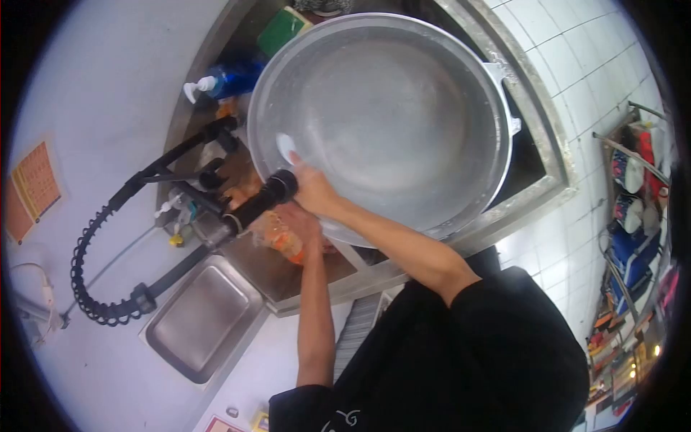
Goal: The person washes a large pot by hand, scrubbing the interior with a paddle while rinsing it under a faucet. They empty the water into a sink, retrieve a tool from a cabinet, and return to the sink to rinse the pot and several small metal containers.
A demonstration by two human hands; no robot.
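Observation:
A large round metal pot [403, 108] with side handles sits in the sink, its pale inside facing me. My right hand [314, 191] reaches over the pot's near-left rim. Its thumb presses on a small white oval object [286, 147], whose kind I cannot make out. Just below it, outside the rim, my left hand [297, 225] is beside crumpled clear-and-orange plastic [288, 247]. The left fingers are largely hidden, so their grip does not show. A black spray faucet head [278, 189] hangs in front of both hands and covers part of them.
The coiled black faucet hose [86, 277] arches at the left. A blue soap bottle [237, 79] with a white pump and a green scouring pad [282, 32] lie behind the pot. A shallow metal tray [205, 317] rests on the counter. The metal sink edge [540, 122] borders the pot.

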